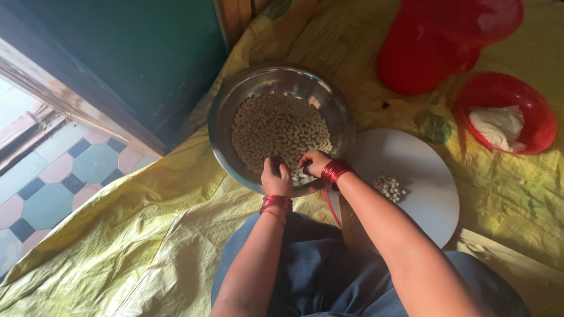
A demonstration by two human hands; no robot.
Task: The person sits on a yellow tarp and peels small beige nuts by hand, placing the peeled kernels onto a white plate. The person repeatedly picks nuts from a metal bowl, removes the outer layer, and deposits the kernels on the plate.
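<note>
Head view: both hands reach into the near side of a steel bowl [232,100] filled with pale nuts [276,126], on a yellow sheet [147,223] over the floor. The left hand [276,176] is curled with its fingers down among the nuts; the right hand [314,162] pinches a few at the rim. Whether either truly grips any, I cannot tell. Beside the bowl lies a white board [423,194] with a small nut pile [389,186]. Beyond stand a red jug [435,47] and a red basin [534,117].
</note>
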